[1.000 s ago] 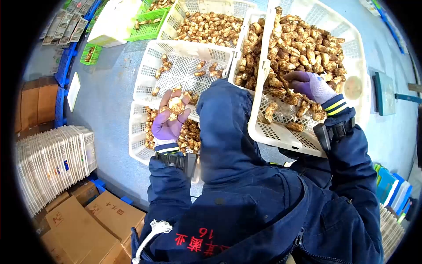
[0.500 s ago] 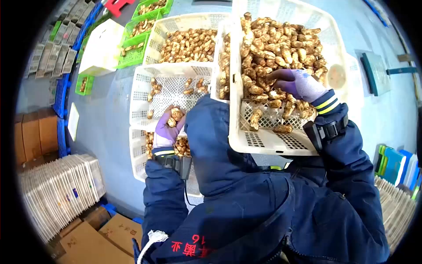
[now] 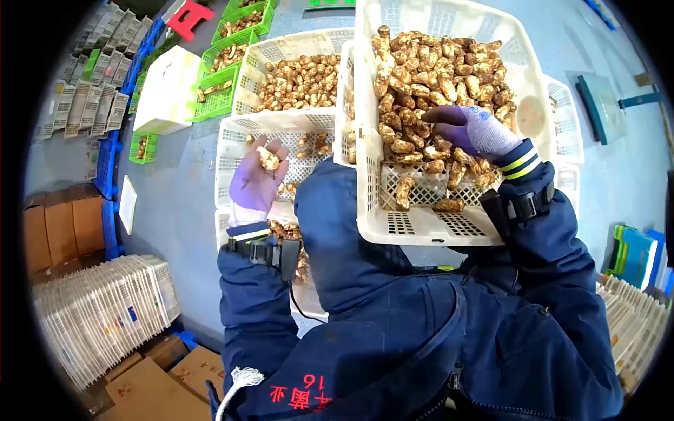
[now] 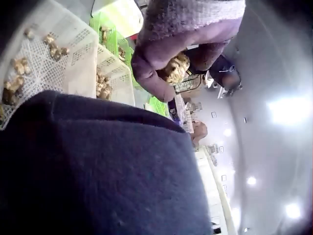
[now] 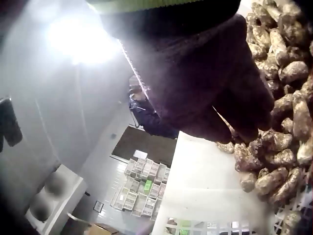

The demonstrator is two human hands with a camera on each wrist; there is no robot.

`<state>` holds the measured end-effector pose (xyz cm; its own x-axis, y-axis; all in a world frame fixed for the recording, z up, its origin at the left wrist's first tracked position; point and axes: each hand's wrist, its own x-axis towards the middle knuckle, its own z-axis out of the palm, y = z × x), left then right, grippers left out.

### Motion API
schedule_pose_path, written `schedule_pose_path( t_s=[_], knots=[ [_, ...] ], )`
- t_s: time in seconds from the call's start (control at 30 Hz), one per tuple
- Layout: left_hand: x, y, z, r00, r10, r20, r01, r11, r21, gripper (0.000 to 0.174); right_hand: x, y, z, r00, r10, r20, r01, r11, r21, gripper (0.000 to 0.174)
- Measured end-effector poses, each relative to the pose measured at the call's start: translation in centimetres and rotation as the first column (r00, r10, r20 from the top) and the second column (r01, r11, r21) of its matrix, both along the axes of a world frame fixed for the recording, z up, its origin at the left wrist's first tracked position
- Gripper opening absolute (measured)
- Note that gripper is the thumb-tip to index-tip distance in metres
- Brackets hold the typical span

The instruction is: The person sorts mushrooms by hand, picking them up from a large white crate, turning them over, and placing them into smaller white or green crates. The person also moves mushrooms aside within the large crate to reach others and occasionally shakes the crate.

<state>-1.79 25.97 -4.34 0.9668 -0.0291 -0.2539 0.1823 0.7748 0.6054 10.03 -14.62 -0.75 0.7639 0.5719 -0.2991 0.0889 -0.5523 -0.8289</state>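
Hood hides much of the nearest crate and its mushrooms

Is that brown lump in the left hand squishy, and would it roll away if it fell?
Probably firm: the brown lump shows no dents where the left hand curls round it. Likely light, since it sits easily in the palm. Its knobbly, uneven shape suggests it would wobble and stop, not roll far.

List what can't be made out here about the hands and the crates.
1. Right wrist view: the right hand digs into the pile; whether it grips anything is hidden.
2. Left wrist view: the sleeve fills most of the frame and hides much of the crates under the left hand, which holds a mushroom.
3. Head view: the hood covers most of the lowest crate.
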Motion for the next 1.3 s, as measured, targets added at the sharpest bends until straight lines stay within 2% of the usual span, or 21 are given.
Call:
schedule_pose_path(
  t_s=[0.03, 0.13, 0.17, 0.3, 0.4, 0.53, 0.6, 0.67, 0.7, 0.73, 0.8, 0.83, 0.87, 0.93, 1.0, 1.03, 1.13, 1.2, 1.23, 1.27, 1.3],
  knots=[
    [0.1, -0.2, 0.7, 0.994, -0.088, 0.071, 0.084, 0.995, 0.058, 0.053, 0.1, -0.3, 0.6, 1.0, -0.011, 0.026, 0.012, 0.999, -0.05, 0.035],
    [-1.0, -2.2, 3.3, 0.985, -0.11, 0.134, 0.08, 0.973, 0.217, 0.059, 0.5, -1.2, 0.4, 0.975, 0.04, 0.221, -0.02, 0.996, -0.092, 0.035],
    [-1.3, -3.0, 4.5, 0.99, -0.091, 0.112, 0.051, 0.949, 0.311, 0.061, 0.1, -1.1, 1.6, 0.993, 0.0, 0.121, 0.014, 0.994, -0.112, 0.035],
    [-1.7, -3.8, 4.8, 0.991, -0.046, 0.127, -0.024, 0.866, 0.5, 0.063, -0.9, -2.6, 0.8, 0.989, 0.032, 0.144, -0.014, 0.992, -0.125, 0.035],
    [-1.7, -4.1, 4.8, 0.995, -0.048, 0.088, -0.007, 0.838, 0.546, 0.063, -2.1, -1.7, 4.6, 1.0, -0.018, -0.008, 0.015, 0.971, -0.24, 0.036],
    [-1.3, -4.0, 4.3, 1.0, -0.015, -0.02, 0.025, 0.748, 0.664, 0.057, -2.0, -2.7, 2.9, 0.998, 0.001, 0.07, 0.011, 0.984, -0.18, 0.034],
    [-1.2, -3.6, 3.9, 0.998, -0.015, -0.06, 0.049, 0.776, 0.629, 0.053, -1.6, -3.1, 1.3, 0.982, 0.05, 0.185, -0.023, 0.989, -0.144, 0.032],
    [-1.1, -2.3, 2.3, 0.993, -0.01, -0.12, 0.081, 0.792, 0.606, 0.05, -1.6, -2.8, 1.9, 0.996, 0.025, 0.082, -0.007, 0.975, -0.22, 0.032],
    [-1.1, -1.0, -0.3, 0.989, -0.018, -0.149, 0.098, 0.827, 0.554, 0.046, -1.8, -3.1, 1.1, 0.991, 0.03, 0.129, -0.02, 0.996, -0.083, 0.032],
    [-1.1, -0.1, -1.2, 0.973, -0.022, -0.232, 0.151, 0.818, 0.555, 0.046, -2.1, -2.0, 3.6, 0.999, -0.034, -0.009, 0.031, 0.964, -0.264, 0.031],
    [-1.2, 1.3, -3.0, 0.917, -0.038, -0.396, 0.265, 0.801, 0.537, 0.046, -1.7, -2.7, 1.7, 0.993, 0.073, 0.094, -0.058, 0.987, -0.153, 0.031],
    [-1.5, 1.3, -3.3, 0.932, -0.045, -0.359, 0.239, 0.821, 0.518, 0.048, -1.5, -2.6, 1.3, 0.996, 0.058, 0.07, -0.045, 0.982, -0.183, 0.032],
    [-1.4, 1.4, -3.5, 0.948, -0.057, -0.314, 0.217, 0.838, 0.501, 0.048, -1.4, -2.7, 1.2, 0.968, 0.182, 0.173, -0.151, 0.973, -0.176, 0.032],
    [-1.2, 1.6, -3.4, 0.971, -0.075, -0.228, 0.176, 0.869, 0.462, 0.049, -1.7, -2.2, 1.8, 0.999, 0.042, 0.021, -0.036, 0.971, -0.235, 0.031],
    [-0.7, 1.6, -2.6, 0.993, -0.115, -0.023, 0.116, 0.938, 0.325, 0.051, -1.2, -2.7, 0.9, 0.978, 0.125, 0.164, -0.089, 0.973, -0.212, 0.03],
    [-0.7, 1.3, -1.6, 0.997, -0.079, 0.013, 0.072, 0.951, 0.3, 0.052, -1.0, -1.9, 2.9, 0.998, 0.045, 0.044, -0.031, 0.96, -0.277, 0.029],
    [-0.6, 1.6, 0.4, 0.994, -0.078, 0.078, 0.063, 0.981, 0.183, 0.06, 1.6, -2.8, 1.5, 0.916, 0.183, 0.357, -0.104, 0.968, -0.23, 0.032],
    [-0.6, -1.4, 4.0, 0.986, -0.056, 0.155, 0.04, 0.994, 0.105, 0.061, 2.6, -1.8, 0.7, 0.885, 0.286, 0.367, -0.24, 0.957, -0.165, 0.037],
    [-0.3, -2.1, 4.6, 0.984, -0.056, 0.169, 0.044, 0.996, 0.072, 0.053, 1.8, -0.2, 1.3, 0.942, 0.288, 0.173, -0.254, 0.947, -0.196, 0.04],
    [-0.4, -3.3, 5.1, 0.993, 0.03, 0.114, -0.052, 0.979, 0.199, 0.052, 1.3, 1.1, 0.8, 0.928, 0.345, 0.141, -0.316, 0.929, -0.19, 0.044],
    [-0.3, -3.7, 5.1, 0.997, 0.027, 0.076, -0.045, 0.966, 0.253, 0.051, 0.8, 2.4, 0.3, 0.91, 0.399, 0.109, -0.376, 0.909, -0.181, 0.048]
  ],
)
